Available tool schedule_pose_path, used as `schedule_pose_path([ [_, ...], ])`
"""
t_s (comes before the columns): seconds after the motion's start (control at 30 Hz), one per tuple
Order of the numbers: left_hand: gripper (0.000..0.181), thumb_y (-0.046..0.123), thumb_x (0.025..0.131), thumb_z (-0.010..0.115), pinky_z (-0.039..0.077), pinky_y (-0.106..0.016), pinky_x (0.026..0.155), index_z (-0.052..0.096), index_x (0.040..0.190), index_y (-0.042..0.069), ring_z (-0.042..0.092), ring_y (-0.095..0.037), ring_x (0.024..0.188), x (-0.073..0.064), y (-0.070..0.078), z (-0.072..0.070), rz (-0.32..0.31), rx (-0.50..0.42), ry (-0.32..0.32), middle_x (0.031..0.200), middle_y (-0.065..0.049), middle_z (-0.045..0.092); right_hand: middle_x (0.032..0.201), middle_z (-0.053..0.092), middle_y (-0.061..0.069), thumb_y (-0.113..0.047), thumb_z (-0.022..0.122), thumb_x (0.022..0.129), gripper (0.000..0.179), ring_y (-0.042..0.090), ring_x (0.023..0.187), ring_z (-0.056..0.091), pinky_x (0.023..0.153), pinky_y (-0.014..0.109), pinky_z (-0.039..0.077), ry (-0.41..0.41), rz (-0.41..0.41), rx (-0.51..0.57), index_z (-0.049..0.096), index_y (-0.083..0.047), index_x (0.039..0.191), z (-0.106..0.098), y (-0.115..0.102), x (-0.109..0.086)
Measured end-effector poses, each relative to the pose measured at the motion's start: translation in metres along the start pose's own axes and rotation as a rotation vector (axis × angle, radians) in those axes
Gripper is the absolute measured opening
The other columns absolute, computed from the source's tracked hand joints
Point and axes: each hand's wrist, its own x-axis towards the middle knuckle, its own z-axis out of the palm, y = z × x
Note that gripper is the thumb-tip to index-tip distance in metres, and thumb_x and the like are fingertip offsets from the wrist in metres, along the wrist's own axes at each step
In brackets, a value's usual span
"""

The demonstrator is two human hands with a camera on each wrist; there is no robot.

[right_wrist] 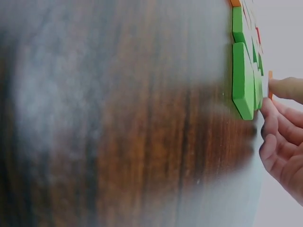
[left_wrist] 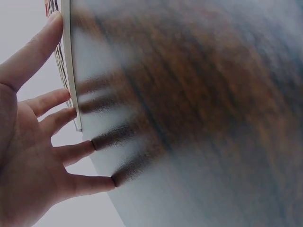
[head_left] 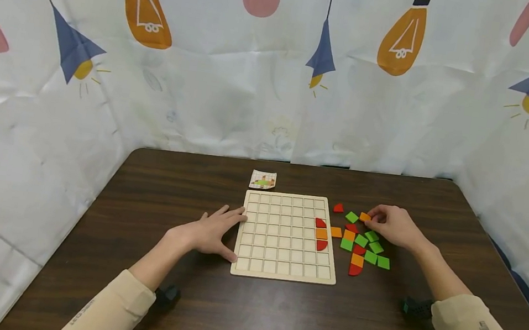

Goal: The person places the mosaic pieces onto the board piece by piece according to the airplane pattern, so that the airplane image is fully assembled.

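A pale wooden grid board (head_left: 270,274) lies on the table. At its right side two red quarter-round tiles (head_left: 321,245) sit above and below an orange square tile (head_left: 322,234). My left hand (head_left: 209,233), fingers spread, rests against the board's left edge; in the left wrist view thumb and fingertips touch the rim or the tabletop. Right of the board, my right hand (head_left: 394,225) pinches another orange square tile (head_left: 365,217) between thumb and finger. That tile shows edge-on as a thin orange strip (right_wrist: 270,84) in the right wrist view.
Loose green tiles (head_left: 384,262), red tiles (head_left: 355,269) and orange tiles (head_left: 357,260) lie scattered between the board and my right hand. Behind the board is a small pattern card (head_left: 263,180). A printed curtain (head_left: 232,105) hangs behind the dark wooden table (head_left: 244,318).
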Motion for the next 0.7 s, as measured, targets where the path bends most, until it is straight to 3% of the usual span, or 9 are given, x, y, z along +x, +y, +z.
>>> schedule_pose_path([
  [0.4,0.098,0.046,0.084,0.085,0.008,-0.078,0.11,0.034,0.161,0.012,0.004,-0.041,0.155,-0.001,0.0,-0.002,-0.001,0.009,-0.002,0.171,-0.009,0.014,0.095,0.072,0.01,-0.014,0.071,0.097,0.027,0.024,0.083,0.067,0.075,0.043,0.057,0.066,-0.028,-0.012,0.069,0.006,0.114,-0.002,-0.011,-0.004],
  [0.7,0.098,0.046,0.083,0.085,0.011,-0.077,0.111,0.035,0.161,0.013,0.007,-0.041,0.155,0.0,0.001,-0.001,-0.01,0.02,-0.002,0.171,-0.007,0.015,0.091,0.07,0.005,-0.013,0.071,0.097,0.024,0.018,0.076,0.065,0.066,0.032,0.055,0.084,-0.084,0.005,0.069,0.003,0.115,0.003,-0.02,-0.004],
])
